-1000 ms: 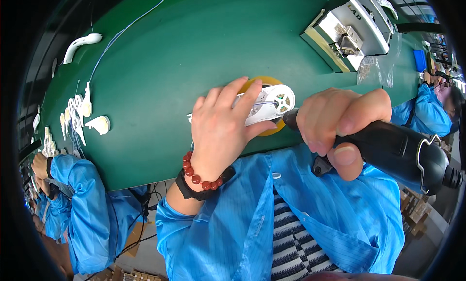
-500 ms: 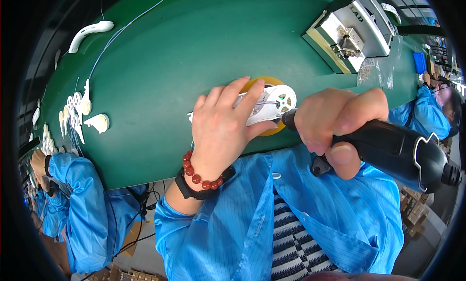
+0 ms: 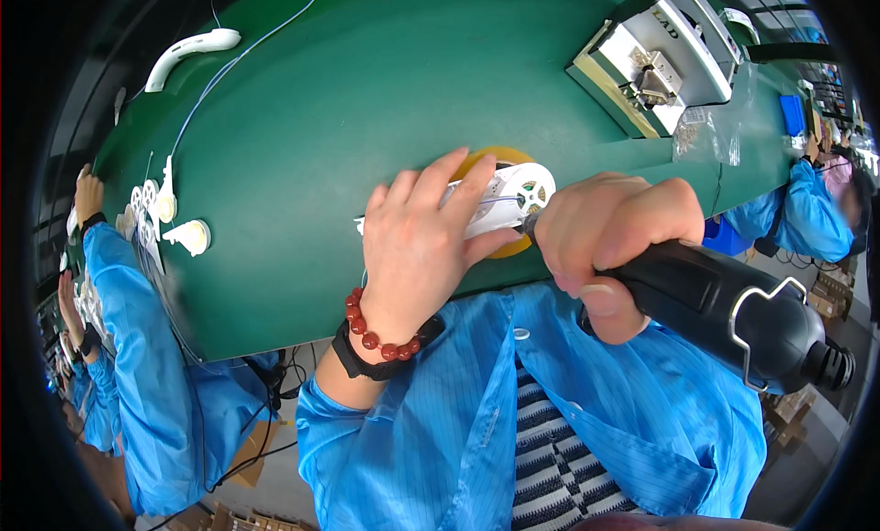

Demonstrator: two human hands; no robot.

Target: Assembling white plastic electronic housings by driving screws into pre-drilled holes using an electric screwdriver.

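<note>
So the left hand (image 3: 417, 247) is flat on the white part (image 3: 502, 201), fingers spread over it and pinning it onto the yellow jig (image 3: 500, 247) near the front edge of the green table (image 3: 367, 100). It's pressing down, not pinching. The right hand (image 3: 610, 242) is wrapped tight round the black driver (image 3: 724, 311), fist fully shut on the handle, and the bit end sits right at the part's round end, just past the left fingertips.

Progress-wise I'd say it's mid-fastening: part seated, held, tool on it. I can't see any screw heads, since the hand hides most of the part, so there's no telling how many are in. Lifting it off the jig looks like what's left.

Away from the grip: more white parts (image 3: 174, 228) lie off to the left by a co-worker's blue sleeve (image 3: 128, 283), and a grey machine (image 3: 660, 59) sits beyond the driver hand.
</note>
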